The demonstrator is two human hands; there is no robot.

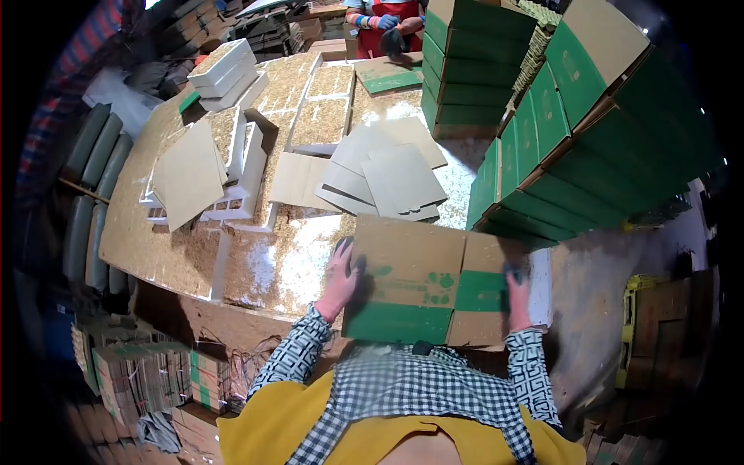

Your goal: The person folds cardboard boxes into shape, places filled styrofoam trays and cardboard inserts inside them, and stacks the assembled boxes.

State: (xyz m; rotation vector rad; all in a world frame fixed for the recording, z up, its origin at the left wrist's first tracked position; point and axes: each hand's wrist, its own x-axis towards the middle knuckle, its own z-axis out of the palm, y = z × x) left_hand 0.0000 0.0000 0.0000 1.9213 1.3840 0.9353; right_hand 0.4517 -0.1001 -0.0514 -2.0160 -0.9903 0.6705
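Observation:
A folded-flat cardboard box, brown with a green band and green print, lies tilted in front of me at the near table edge. My left hand, in a pink glove with dark fingertips, grips its left edge, thumb over the face. At the right end, my right hand wears the same kind of glove and holds that side; some of its fingers are hard to see. Just beyond the box, several loose grey-brown cardboard sheets overlap on the table.
White foam trays stack at the left of the table, a cardboard sheet on top. Green-and-brown boxes rise at the right; another stack stands behind. Across the table is a person in a red apron. Bundled flat cardboard sits lower left.

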